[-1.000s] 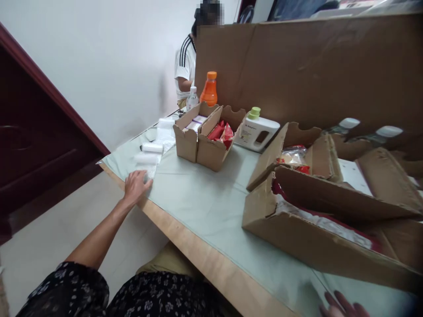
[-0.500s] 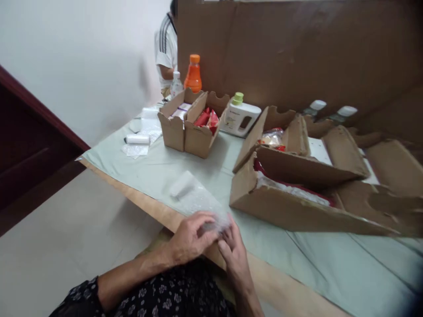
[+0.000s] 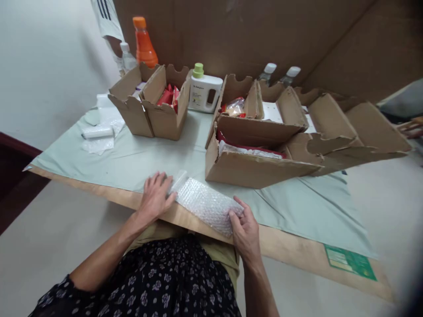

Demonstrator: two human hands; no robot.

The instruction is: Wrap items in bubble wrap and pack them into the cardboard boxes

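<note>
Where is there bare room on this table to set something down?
Green cloth lies bare between the small boxes and the left hand, and right of the bubble wrap, before the big boxes. The back row of bottles is crowded.

A plain white wall stood left of a wooden table covered in pale green sheeting, over a light floor.

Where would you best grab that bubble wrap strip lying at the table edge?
Probably by its loose near end, pinched from the table's front edge. The bubble wrap lies flat there, where the right hand pinches it. The left hand covers the rolled end.
</note>
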